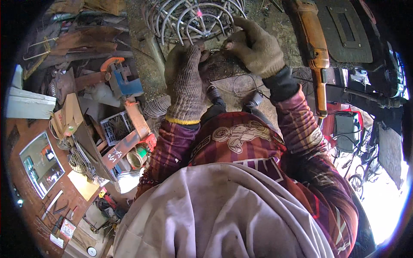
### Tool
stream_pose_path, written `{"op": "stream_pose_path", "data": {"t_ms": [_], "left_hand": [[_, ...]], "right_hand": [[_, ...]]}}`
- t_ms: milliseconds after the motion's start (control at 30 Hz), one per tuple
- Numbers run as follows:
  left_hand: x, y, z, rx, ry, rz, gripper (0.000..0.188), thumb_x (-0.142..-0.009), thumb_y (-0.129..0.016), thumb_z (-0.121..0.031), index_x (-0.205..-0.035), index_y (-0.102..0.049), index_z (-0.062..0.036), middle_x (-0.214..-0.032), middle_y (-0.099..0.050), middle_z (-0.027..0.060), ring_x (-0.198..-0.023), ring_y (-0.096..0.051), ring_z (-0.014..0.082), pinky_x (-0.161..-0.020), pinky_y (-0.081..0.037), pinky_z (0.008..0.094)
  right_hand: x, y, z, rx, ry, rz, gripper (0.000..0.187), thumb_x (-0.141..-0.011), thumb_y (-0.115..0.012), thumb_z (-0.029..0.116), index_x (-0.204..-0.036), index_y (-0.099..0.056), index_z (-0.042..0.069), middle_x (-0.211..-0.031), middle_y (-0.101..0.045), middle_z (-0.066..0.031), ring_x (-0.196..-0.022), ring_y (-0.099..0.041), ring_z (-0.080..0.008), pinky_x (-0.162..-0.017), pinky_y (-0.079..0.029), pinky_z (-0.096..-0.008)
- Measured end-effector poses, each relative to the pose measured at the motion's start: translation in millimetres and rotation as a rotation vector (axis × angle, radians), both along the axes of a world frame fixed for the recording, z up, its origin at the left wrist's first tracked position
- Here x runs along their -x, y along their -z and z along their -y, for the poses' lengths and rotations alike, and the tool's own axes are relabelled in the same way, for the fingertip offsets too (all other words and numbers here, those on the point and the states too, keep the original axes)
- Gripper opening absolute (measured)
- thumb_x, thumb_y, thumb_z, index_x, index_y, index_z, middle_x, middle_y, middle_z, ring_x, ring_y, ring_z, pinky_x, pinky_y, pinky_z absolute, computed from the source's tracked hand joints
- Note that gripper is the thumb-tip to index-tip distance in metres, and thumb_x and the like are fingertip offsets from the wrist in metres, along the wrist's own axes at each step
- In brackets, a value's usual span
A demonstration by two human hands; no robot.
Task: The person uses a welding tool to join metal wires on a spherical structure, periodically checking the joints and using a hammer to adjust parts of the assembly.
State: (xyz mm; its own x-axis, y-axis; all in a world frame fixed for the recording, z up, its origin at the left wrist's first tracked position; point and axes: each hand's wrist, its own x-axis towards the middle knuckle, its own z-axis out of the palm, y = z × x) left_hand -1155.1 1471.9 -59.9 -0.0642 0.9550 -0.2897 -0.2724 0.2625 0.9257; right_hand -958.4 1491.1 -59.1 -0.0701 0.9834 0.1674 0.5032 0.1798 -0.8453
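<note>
A domed frame of bent metal rods [202, 19] lies at the far middle of the dirty workbench [275, 26]. My left hand [186, 81], in a grey-brown knit glove with a yellow cuff edge, is at its near left edge, fingers curled around the rod ends. At the frame's right side is my right hand [260, 49], gloved too. Its index finger reaches to the frame's edge, and the thumb is held apart from it. Some of each hand's fingers are hidden. A small pink light spot [199, 13] shows on the rods.
Right of my right hand lies a long orange power tool [318, 51], beside a dark shield with a rectangular window [344, 26]. To the left are a blue clamp-like tool [124, 84], a plastic crate [117, 128] and scrap metal. A cable [241, 84] lies near my feet.
</note>
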Motion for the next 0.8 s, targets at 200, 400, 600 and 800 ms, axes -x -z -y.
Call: {"op": "stream_pose_path", "data": {"t_ms": [200, 400, 600, 800], "left_hand": [[3.2, -6.9, 0.2, 0.034, -0.008, 0.017, 0.034, -0.1, -0.059, -0.029, -0.123, -0.058, -0.0042, -0.118, -0.062, 0.0124, -0.11, -0.06, 0.0244, -0.093, -0.052, 0.0415], [5.2, -16.1, -7.8, 0.005, -0.08, 0.181, 0.045, -0.098, -0.06, -0.037, -0.128, -0.053, -0.004, -0.113, -0.062, 0.0117, -0.096, -0.064, 0.0234, -0.082, -0.058, 0.0369], [5.2, -32.7, -11.5, 0.017, -0.025, 0.256, 0.042, -0.096, -0.063, -0.039, -0.126, -0.056, -0.009, -0.111, -0.063, 0.0086, -0.098, -0.062, 0.024, -0.085, -0.056, 0.0395], [1.0, -30.2, -17.9, 0.115, -0.069, 0.369, 0.028, -0.099, -0.06, -0.029, -0.121, -0.059, -0.0106, -0.11, -0.064, 0.0058, -0.099, -0.062, 0.0223, -0.088, -0.055, 0.0397]], "right_hand": [[3.1, 4.6, 10.5, -0.045, 0.167, -0.067, 0.052, -0.082, -0.079, 0.032, -0.126, -0.061, 0.01, -0.095, -0.072, -0.0122, -0.088, -0.071, -0.0294, -0.077, -0.056, -0.0364], [8.6, 7.9, 10.7, -0.006, 0.358, -0.401, 0.048, -0.088, -0.076, 0.023, -0.124, -0.058, -0.002, -0.095, -0.071, -0.0116, -0.085, -0.07, -0.02, -0.076, -0.056, -0.0328], [13.7, -8.9, 8.5, 0.186, 0.35, -0.882, 0.062, -0.092, -0.073, 0.026, -0.136, -0.045, -0.008, -0.112, -0.066, -0.0157, -0.099, -0.067, -0.0231, -0.084, -0.056, -0.0316], [19.8, 5.1, -2.6, 0.516, 0.116, -1.209, 0.046, -0.101, -0.059, 0.03, -0.13, -0.054, -0.004, -0.115, -0.065, -0.0117, -0.098, -0.067, -0.0186, -0.084, -0.056, -0.0319]]}}
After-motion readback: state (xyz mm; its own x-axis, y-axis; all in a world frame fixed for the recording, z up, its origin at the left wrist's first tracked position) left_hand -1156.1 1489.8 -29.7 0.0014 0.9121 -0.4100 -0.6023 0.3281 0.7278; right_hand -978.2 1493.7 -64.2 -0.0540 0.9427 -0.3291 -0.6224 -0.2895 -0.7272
